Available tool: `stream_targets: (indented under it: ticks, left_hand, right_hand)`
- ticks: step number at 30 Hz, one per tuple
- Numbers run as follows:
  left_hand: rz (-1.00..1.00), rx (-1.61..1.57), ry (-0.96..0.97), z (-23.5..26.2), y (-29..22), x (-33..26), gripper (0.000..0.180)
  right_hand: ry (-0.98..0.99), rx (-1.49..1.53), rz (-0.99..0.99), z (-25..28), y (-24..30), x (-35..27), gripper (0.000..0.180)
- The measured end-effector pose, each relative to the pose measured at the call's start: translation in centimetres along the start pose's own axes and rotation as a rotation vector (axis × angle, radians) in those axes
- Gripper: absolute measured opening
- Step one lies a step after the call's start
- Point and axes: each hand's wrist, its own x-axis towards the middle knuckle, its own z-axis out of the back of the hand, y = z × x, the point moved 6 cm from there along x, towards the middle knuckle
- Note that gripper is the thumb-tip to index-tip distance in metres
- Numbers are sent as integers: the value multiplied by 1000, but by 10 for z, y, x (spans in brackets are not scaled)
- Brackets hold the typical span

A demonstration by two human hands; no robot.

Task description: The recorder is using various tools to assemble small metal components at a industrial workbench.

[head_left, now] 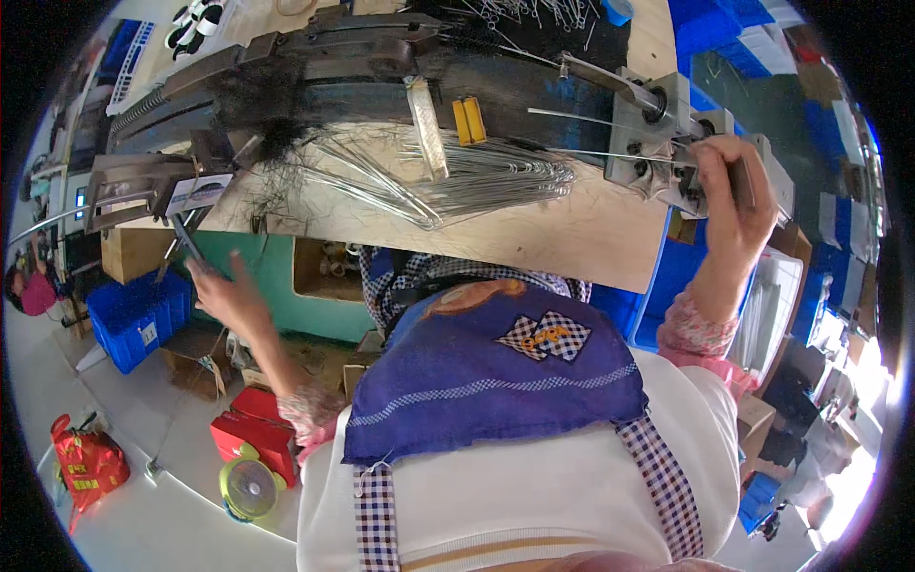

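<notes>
At the right end of the bench machine, my right hand (734, 186) is closed round a grey metal handle (751, 181) beside the clamp block (658, 124). Two straight thin wires (591, 153) run level into that block from the left. My left hand (229, 294) is at the lower left, its thumb spread away from the fingers. Its fingertips are by the lower end of a dark lever (185, 236), which hangs from the metal fixture (133, 189). A bundle of bent metal wires (496, 181) lies on the wooden bench top between my hands.
The dark machine bed (353, 91) spans the bench, with a yellow block (469, 120) and a tape-wrapped bar (426, 129) at its front. Looped wire pieces (534, 14) lie behind. Blue bin (138, 319), red box (255, 434) and small fan (250, 488) stand low at left.
</notes>
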Motion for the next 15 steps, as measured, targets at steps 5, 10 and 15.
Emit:
stream_targets:
  ticks: [5, 10, 15]
  left_hand:
    - [-643, -1263, 343, 139, -229, -3, 53]
    - [-443, -1386, 1303, 102, -263, -27, 30]
    - [-205, -1510, 763, 37, -235, -10, 26]
  right_hand:
    - [541, 37, 510, -62, 61, 21, 24]
    - [437, 17, 411, -83, 95, 31, 26]
    - [270, -307, 619, -84, 27, 59, 19]
